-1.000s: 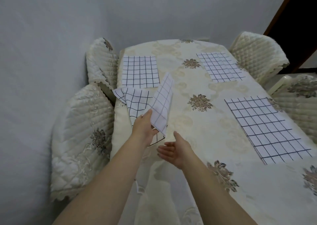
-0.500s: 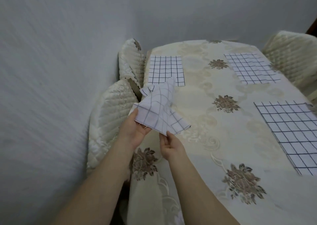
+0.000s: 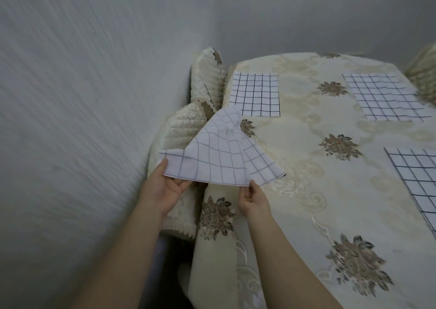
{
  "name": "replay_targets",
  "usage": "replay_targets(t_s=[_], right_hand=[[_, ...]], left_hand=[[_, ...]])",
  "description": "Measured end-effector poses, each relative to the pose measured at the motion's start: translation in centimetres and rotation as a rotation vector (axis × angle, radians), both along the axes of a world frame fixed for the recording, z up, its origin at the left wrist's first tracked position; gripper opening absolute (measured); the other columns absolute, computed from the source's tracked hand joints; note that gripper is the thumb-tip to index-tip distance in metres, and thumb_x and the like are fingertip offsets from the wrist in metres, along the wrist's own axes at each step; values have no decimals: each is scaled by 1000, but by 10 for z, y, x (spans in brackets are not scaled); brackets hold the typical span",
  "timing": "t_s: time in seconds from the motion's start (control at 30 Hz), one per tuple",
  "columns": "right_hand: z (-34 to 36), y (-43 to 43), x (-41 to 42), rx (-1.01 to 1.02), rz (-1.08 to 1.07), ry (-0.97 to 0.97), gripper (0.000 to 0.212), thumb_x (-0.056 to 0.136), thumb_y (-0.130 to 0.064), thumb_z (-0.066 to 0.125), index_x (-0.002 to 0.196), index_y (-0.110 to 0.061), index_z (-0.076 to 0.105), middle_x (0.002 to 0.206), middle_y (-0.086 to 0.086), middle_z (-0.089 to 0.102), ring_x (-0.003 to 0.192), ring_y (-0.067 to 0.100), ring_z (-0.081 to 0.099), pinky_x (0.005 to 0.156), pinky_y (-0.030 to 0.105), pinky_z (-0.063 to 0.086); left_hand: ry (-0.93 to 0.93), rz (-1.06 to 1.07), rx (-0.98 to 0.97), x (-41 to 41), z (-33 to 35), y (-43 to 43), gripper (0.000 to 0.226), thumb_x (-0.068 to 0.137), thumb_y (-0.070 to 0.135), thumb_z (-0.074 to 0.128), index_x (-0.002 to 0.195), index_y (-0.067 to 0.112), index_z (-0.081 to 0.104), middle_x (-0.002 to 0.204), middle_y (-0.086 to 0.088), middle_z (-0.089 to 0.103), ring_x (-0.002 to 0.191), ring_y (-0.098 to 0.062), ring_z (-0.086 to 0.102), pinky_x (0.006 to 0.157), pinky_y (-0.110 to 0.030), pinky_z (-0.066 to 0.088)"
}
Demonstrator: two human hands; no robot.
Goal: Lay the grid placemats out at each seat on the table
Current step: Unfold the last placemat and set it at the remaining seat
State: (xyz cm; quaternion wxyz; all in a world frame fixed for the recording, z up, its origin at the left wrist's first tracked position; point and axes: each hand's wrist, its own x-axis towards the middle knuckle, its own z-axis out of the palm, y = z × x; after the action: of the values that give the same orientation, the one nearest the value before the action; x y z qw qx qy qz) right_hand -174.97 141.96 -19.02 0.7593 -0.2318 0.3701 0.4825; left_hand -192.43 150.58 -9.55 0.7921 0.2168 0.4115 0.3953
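Holding the grid placemat aloft over the table's left edge, near-left corner pinched in the left hand, near hem pinched in the right hand. Seems light, limp, partly folded; best gripped at both near corners and drawn taut.

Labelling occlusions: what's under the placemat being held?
The held placemat, pinched by the left hand and right hand, covers the tablecloth edge and part of a quilted chair back. A floral motif peeks out beside it. Anything directly beneath is hidden.

Bare left hand, right hand, forearms
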Motion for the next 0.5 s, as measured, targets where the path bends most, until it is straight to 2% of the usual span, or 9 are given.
replay_targets(t_s=[0.07,0.13,0.17,0.23,0.3,0.37,0.4,0.47,0.5], right_hand=[[-5,3,5,3,6,-24,11,96,-6,51,99,-2,62,53,9,69,90,13,64,99,25,48],[-7,6,9,11,15,-45,16,94,-6,54,108,-4,61,56,10,70,76,19,69,80,27,58],[-8,8,12,12,31,-56,14,94,-6,56,106,-4,62,57,11,70,78,20,69,80,29,59],[-5,11,17,-3,78,-68,7,93,-8,57,95,-3,63,62,12,70,102,19,66,90,30,54],[2,15,24,-29,121,-83,12,94,-9,57,102,-5,64,67,12,71,119,19,59,94,32,49],[8,15,33,-54,122,-95,28,94,-10,57,121,-9,61,95,8,73,120,18,58,93,30,49],[10,15,38,-75,116,-97,31,93,-10,59,124,-10,60,108,4,70,116,18,60,90,27,49],[5,16,51,-117,136,-124,31,91,-12,62,122,-11,60,115,2,66,106,19,62,89,25,49],[2,16,57,-119,159,-149,34,90,-14,63,124,-12,60,120,3,65,109,20,62,94,27,48]], left_hand=[[16,22,6,-10,-1,2,33,101,30,38,118,9,57,104,-11,72,95,-26,68,87,-48,55],[26,43,11,-18,-3,3,31,101,30,39,113,10,59,94,-10,75,88,-23,72,78,-46,58],[30,52,10,-21,-4,3,30,101,30,39,112,10,59,91,-9,76,88,-23,72,74,-45,59],[38,69,7,-26,-4,0,29,101,29,40,112,10,59,89,-8,76,94,-24,68,73,-45,60],[48,85,8,-30,-5,-2,28,101,28,40,110,10,59,89,-9,76,97,-24,66,78,-47,57],[52,108,7,-34,-5,-3,27,101,28,41,108,10,60,88,-9,76,99,-25,65,88,-47,53],[52,121,6,-37,-6,-2,26,101,28,42,108,10,60,87,-9,76,100,-25,64,91,-48,50],[51,143,6,-43,-7,-1,26,100,27,42,109,10,59,85,-9,76,100,-25,64,90,-47,47],[50,151,5,-45,-7,-1,26,100,27,42,109,10,59,84,-10,76,99,-25,64,89,-47,47]])
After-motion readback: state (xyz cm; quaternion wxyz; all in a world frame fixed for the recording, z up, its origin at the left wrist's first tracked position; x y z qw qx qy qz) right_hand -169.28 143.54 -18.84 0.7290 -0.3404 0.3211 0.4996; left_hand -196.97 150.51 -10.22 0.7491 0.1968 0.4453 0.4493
